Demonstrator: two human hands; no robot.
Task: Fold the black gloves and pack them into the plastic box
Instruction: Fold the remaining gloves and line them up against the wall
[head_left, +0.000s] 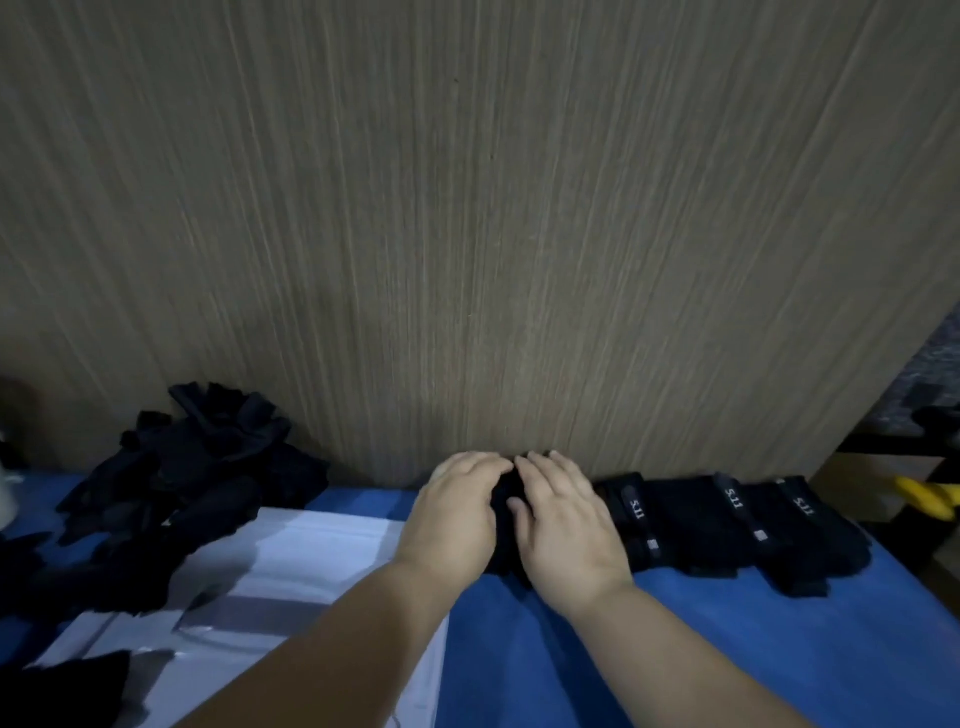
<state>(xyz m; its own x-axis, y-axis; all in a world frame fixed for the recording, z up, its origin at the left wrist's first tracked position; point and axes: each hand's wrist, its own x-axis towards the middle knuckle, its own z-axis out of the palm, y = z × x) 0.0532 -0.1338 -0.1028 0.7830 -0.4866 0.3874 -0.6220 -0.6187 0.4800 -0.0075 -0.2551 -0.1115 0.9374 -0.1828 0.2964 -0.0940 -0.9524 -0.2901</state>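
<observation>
Both my hands lie side by side on one black glove (506, 525) on the blue table top, close to the wooden panel. My left hand (457, 514) presses on its left part with fingers bent at the tips. My right hand (566, 525) lies flat on its right part, fingers fairly straight. Most of this glove is hidden under the hands. A row of folded black gloves (727, 525) with white "5.11" lettering lies just to the right. A loose heap of black gloves (192, 467) sits at the left. The plastic box (291, 587) is below the left forearm.
A tall wood-grain panel (467, 234) stands right behind the gloves. The blue table top (675, 649) extends toward me on the right. More black fabric (67, 686) lies at the lower left. A yellow object (924, 496) sits off the table's right edge.
</observation>
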